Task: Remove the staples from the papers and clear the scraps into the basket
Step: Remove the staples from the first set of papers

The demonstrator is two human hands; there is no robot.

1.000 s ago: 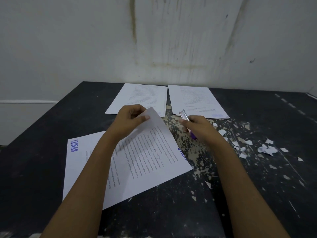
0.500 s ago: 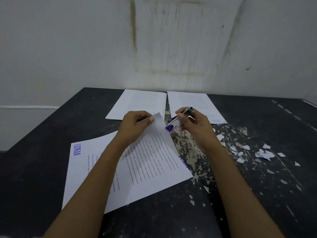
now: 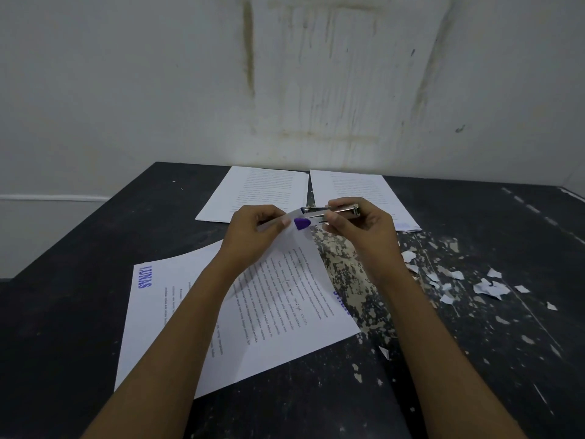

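A printed paper set (image 3: 278, 299) with blue lettering lies on the dark table (image 3: 79, 280). Its far corner is lifted, and my left hand (image 3: 256, 231) pinches that corner. My right hand (image 3: 361, 226) grips a small metal stapler (image 3: 329, 212) with a purple tip, held level. The stapler's tip end meets the lifted corner. Whether a staple sits there is too small to tell. White paper scraps (image 3: 487, 286) lie scattered to the right of my right arm. No basket is in view.
Two more printed sheets, one on the left (image 3: 256, 191) and one on the right (image 3: 357, 191), lie side by side at the table's far edge against a stained white wall. The tabletop paint is flaking in the middle (image 3: 348, 274). A loose scrap (image 3: 384, 351) lies near my right forearm.
My right hand has raised the stapler from the table and turned it level, bringing its purple-tipped end to the paper corner. My left hand has lifted that corner a little higher.
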